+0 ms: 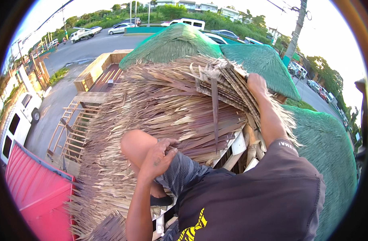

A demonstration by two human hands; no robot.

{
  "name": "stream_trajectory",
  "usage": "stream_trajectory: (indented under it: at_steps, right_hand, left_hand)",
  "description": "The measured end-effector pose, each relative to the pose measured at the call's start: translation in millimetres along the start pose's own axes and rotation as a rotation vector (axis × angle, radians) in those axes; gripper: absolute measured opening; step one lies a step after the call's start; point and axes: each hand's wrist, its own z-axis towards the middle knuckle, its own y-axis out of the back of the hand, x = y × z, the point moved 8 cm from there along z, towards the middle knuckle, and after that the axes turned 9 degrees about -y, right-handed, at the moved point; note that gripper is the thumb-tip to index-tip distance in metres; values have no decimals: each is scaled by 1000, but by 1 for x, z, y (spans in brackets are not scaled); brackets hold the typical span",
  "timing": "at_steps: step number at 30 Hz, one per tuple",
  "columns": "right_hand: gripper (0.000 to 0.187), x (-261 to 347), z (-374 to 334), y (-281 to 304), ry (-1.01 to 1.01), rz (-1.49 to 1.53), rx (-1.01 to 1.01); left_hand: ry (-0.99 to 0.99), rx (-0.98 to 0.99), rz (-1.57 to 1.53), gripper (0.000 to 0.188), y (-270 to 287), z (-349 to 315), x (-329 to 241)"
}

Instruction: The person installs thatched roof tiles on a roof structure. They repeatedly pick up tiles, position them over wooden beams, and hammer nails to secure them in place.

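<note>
The right hand grips one stack of thatch panels at the far right of the thatched roof; the left hand, loosely spread, lies over one bent knee. Three green roofs stand far and right.

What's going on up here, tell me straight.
A person is perched on a thatched roof. The right hand is at the upper end of a stack of layered thatch panels; its exact grip is hidden. The left hand, holding nothing visible, is at the bent leg. Near the stack, wooden poles show where no thatch covers them.
</note>
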Motion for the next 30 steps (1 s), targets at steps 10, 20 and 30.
stream_trajectory:
  at_steps: [10,20,30]
  right_hand:
    - [20,191,-103,190,521,83,-164]
    - [16,235,-183,165,820,172,-15]
    - [22,214,-197,214,934,179,-125]
  left_hand:
    - [-60,-518,-182,22,110,-51,7]
    - [-218,-702,463,22,116,-53,-21]
    - [-218,-305,-308,67,-138,99,49]
